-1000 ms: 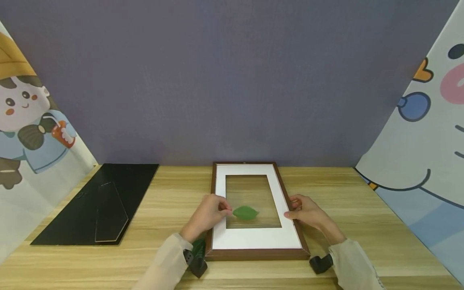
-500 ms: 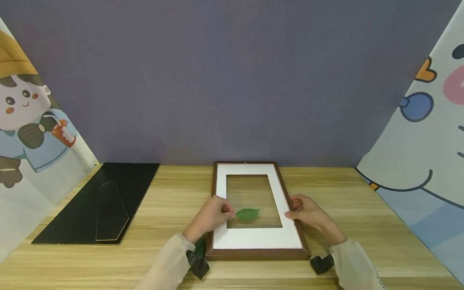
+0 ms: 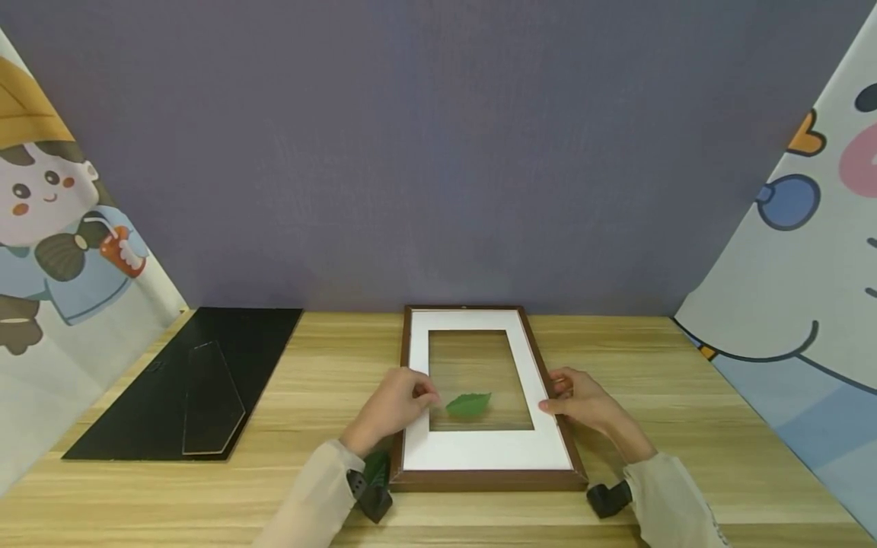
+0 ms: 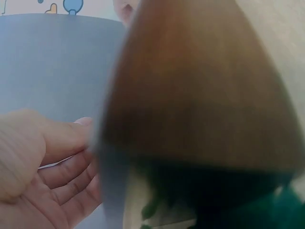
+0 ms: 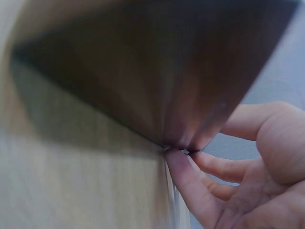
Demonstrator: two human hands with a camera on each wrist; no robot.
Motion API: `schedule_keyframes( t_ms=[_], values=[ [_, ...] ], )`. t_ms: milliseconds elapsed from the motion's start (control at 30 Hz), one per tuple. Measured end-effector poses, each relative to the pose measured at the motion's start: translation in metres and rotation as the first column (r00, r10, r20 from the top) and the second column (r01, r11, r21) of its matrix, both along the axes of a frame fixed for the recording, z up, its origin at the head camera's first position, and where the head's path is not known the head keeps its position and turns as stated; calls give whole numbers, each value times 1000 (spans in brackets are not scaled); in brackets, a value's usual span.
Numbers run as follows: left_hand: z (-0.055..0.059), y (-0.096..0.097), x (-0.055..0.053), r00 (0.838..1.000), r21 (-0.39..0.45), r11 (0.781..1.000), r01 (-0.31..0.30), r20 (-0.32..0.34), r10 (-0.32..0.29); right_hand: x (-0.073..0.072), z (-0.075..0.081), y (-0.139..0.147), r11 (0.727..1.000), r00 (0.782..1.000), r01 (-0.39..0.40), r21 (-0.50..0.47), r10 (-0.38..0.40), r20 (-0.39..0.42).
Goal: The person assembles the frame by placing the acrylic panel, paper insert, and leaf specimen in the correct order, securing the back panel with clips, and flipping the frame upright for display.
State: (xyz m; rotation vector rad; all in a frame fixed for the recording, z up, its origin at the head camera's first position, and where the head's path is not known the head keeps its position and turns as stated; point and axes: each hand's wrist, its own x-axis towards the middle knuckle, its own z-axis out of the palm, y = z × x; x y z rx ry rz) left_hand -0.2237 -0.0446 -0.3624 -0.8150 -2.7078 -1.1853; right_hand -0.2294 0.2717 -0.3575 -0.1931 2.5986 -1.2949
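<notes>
While my right hand grips the brown frame, a green leaf lies within its window

Where the head view reaches its lower centre, the brown frame lies on the bench, its rim enclosing a white mat. The mat in turn borders the rectangular window, and wood grain shows through it. Inside that opening, toward the near end and a little left of its middle, the green leaf lies sideways.

My left hand is over the frame's left side, its fingers curled in toward the thumb. Their tips are just beside the leaf's left end; I cannot tell whether anything is pinched between them. With my right hand I have the frame's right side held, thumb on the mat and the other fingers at the outer edge.

By the frame's lower left corner, a darker leaf is partly hidden by my left wrist. At the left of the bench lies a black board, a stand flap flat upon it. Across the upper part stands a grey-purple backdrop.
</notes>
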Motion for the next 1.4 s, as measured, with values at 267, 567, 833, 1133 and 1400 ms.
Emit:
schedule_keyframes(
  t_ms=[267, 567, 833, 1133, 1400],
  values=[
    [7, -11, 1, 999, 19, 999, -39, 12, 39, 0, -1, 0, 1000, 1000, 4, 2, -4, -1],
    [10, -29, 4, 998, 18, 998, -58, 22, 58, 1, -1, 0, 1000, 1000, -5, -1, 5, 3],
    [8, -48, 9, 1000, 7, 1000, -28, 11, 28, 0, 0, 3, 1000, 1000, -23, 4, 23, -9],
    [5, -60, 15, 1000, -37, 999, -14, 6, 14, 0, 0, 5, 1000, 1000, -23, 9, 23, -17],
    [-2, -62, 19, 995, -39, 999, 37, 97, -33, -1, -2, 4, 1000, 1000, -26, 13, 26, -3]
  ],
)
